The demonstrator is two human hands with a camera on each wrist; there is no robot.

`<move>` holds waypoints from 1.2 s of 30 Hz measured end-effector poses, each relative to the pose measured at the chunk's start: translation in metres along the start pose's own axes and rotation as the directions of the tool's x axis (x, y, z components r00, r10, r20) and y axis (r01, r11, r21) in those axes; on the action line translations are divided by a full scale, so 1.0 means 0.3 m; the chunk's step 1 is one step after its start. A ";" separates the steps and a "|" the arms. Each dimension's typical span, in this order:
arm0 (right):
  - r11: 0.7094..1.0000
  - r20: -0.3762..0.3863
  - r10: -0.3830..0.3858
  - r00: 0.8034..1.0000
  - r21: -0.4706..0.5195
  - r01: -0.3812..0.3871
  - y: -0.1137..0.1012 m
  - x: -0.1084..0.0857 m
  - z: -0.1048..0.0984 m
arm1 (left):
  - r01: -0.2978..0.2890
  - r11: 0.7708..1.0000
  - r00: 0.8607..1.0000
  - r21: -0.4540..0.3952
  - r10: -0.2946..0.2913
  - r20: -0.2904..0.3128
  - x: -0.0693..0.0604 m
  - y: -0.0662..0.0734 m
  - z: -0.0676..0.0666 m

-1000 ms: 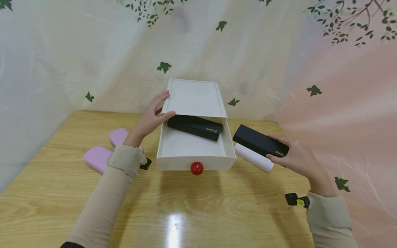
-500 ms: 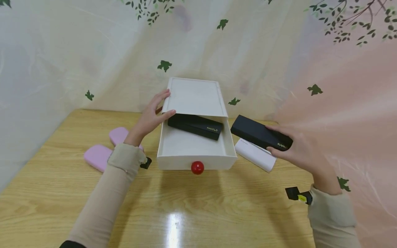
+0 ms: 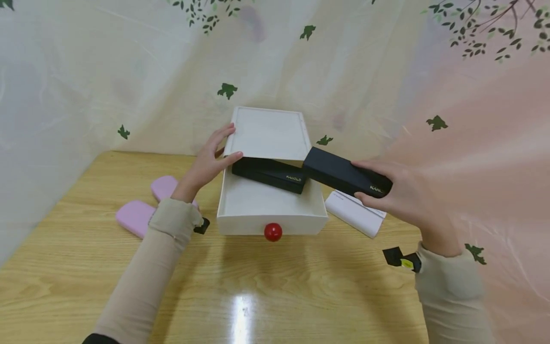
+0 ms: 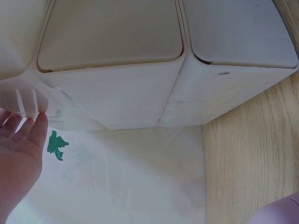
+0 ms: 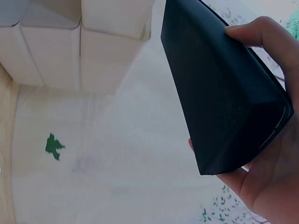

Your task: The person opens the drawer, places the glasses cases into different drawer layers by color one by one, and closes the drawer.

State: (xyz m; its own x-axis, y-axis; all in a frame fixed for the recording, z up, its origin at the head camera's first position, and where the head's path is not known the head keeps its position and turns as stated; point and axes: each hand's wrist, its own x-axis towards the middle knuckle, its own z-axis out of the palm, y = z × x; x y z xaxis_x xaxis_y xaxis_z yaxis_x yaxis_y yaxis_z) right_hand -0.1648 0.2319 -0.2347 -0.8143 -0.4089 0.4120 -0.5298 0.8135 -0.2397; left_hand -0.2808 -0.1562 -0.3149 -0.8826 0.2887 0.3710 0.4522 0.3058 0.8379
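Tabletop (image 3: 335,291): wood-grain.
Left hand (image 3: 207,163): fingers outstretched against our white cabinet (image 3: 269,134).
Right hand (image 3: 404,198): we grip a black glasses case (image 3: 335,172).
Drawer (image 3: 240,225): a low swing could clip its wall.

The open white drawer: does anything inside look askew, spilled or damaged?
Yes, slightly: the black case inside lies at a slant instead of square with the walls of the drawer, its far side partly hidden beneath the cabinet. No spill or damage shows.

2 cases (image 3: 341,173) are black, the drawer (image 3: 242,225) white, its knob (image 3: 273,232) red, the backdrop (image 3: 275,67) green-leafed
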 end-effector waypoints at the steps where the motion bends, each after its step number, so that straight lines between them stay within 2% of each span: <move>1: 1.000 -0.003 -0.022 1.000 0.006 0.022 -0.008 0.010 0.006 | 0.000 1.000 1.000 0.003 0.000 -0.002 0.000 0.000 0.000; 7: 0.995 -0.003 -0.097 0.995 0.036 0.098 -0.062 0.064 0.048 | -0.006 1.000 1.000 0.014 0.006 -0.007 -0.002 0.002 0.002; 12: 0.990 0.022 -0.130 0.991 0.063 0.128 -0.106 0.102 0.080 | -0.008 1.000 1.000 0.014 0.008 -0.011 0.001 0.003 0.005; 20: 0.981 0.056 -0.162 0.985 0.115 0.155 -0.160 0.136 0.131 | -0.009 1.000 1.000 0.016 0.009 -0.012 0.001 0.003 0.003; 29: 0.971 0.102 -0.216 0.971 0.123 0.203 -0.203 0.171 0.180 | 0.001 1.000 1.000 0.016 -0.001 -0.014 -0.003 0.009 0.001; 36: 0.976 0.182 -0.205 0.962 0.117 0.186 -0.224 0.192 0.218 | 0.004 1.000 1.000 0.001 -0.004 -0.012 -0.003 0.007 -0.001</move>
State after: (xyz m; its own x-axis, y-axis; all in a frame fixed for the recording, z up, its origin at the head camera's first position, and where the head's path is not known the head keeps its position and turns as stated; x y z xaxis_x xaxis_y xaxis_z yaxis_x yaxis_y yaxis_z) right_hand -0.1916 0.1266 -0.2523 -0.7177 -0.6353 0.2853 -0.6959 0.6694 -0.2599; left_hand -0.2789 -0.1560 -0.3133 -0.8860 0.2761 0.3724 0.4487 0.3083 0.8388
